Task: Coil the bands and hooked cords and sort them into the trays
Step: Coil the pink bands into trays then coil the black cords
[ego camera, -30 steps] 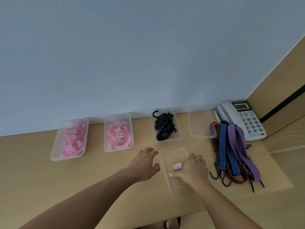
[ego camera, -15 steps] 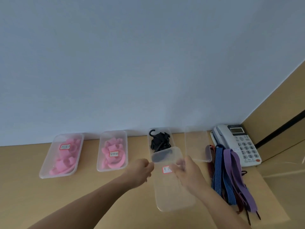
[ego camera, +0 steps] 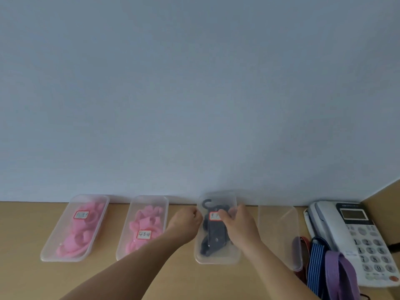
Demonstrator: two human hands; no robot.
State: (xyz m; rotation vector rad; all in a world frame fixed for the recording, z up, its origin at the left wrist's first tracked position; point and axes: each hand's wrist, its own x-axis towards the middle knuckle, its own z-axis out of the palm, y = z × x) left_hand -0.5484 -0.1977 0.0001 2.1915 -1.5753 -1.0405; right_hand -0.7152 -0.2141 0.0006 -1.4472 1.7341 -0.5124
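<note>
The clear lid (ego camera: 218,226), lifted from the desk a second earlier, now sat over the black hooked cords (ego camera: 213,234) in the third tray (ego camera: 216,259) — left hand (ego camera: 186,224) and right hand (ego camera: 238,221) gripping its edges. That tray looked finished — left of the telephone (ego camera: 355,234), the striped and purple cords (ego camera: 329,263) lay unsorted.

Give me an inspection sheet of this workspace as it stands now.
Surface: wooden desk, against a pale wall.
Job's things: two lidded trays of pink bands; tray of black hooked cord with labelled lid on it; empty tray; uncoiled striped cord and purple band beside it.
Clutter: desk telephone.
Hands: left hand and right hand press the lid's sides.
Cables: dark lead at the telephone's right edge.
Surroundings: wooden side panel.
</note>
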